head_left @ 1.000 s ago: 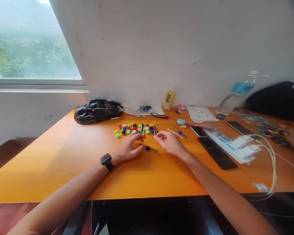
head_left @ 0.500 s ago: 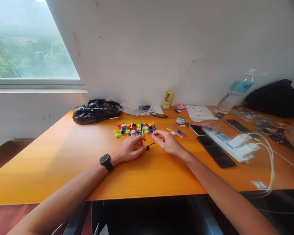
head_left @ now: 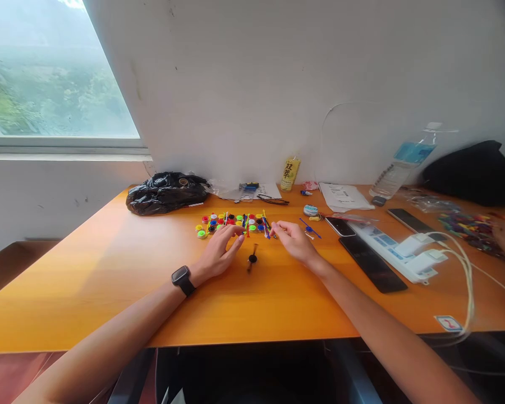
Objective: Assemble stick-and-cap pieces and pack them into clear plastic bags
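The left forearm and right forearm slant forward, drawing nearer each other toward the wrists. The left hand is loosely spread, fingers gently bent, its thumb standing apart. Opposite, across a gap, the right hand curls inward, fingertips bunched; from here I can't make out whether they pinch anything.

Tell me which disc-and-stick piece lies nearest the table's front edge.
The black piece, alone between the left hand and the right hand. The multicoloured cluster and the blue piece both lie farther back.
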Demonstrator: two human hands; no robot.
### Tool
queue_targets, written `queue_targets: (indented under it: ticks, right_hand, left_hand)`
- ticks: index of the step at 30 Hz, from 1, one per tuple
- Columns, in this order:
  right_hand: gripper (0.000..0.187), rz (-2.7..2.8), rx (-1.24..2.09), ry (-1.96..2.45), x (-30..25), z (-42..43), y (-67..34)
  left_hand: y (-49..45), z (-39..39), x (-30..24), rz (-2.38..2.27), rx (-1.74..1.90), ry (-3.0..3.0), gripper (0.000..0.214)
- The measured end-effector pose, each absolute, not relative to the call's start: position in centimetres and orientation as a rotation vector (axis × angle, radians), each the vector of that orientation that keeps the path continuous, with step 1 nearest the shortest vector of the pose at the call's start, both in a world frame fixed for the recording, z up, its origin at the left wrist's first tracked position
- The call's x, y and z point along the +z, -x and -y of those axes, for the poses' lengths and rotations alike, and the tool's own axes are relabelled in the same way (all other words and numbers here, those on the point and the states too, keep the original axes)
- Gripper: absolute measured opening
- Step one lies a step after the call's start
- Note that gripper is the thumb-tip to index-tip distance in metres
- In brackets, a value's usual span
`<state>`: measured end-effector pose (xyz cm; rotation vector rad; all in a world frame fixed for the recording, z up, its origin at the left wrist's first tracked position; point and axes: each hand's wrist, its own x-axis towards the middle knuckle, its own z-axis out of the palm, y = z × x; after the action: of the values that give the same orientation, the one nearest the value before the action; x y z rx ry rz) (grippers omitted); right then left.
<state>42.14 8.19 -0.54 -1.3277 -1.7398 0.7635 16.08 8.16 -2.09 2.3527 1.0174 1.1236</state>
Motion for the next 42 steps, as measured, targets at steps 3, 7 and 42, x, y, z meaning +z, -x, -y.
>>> queue_targets:
  ticks: [3, 7, 42]
  right_hand:
    - [0.047, 1.875, 0.606, 1.405, -0.7, -7.6, -41.8]
    - [0.032, 2.077, 0.392, 1.472, -0.6, -6.7, -41.0]
    - [0.044, 2.069, 0.284, 1.572, -2.0, -8.4, -42.2]
  left_hand:
    - [-16.1, -8.1, -2.0, -0.995, 1.094, -2.360, 0.025]
    - [-16.1, -8.1, -2.0, -0.992, 1.088, -2.349, 0.025]
    - [-6.6, -16.8, -3.4, -1.728, 1.012, -2.052, 0.029]
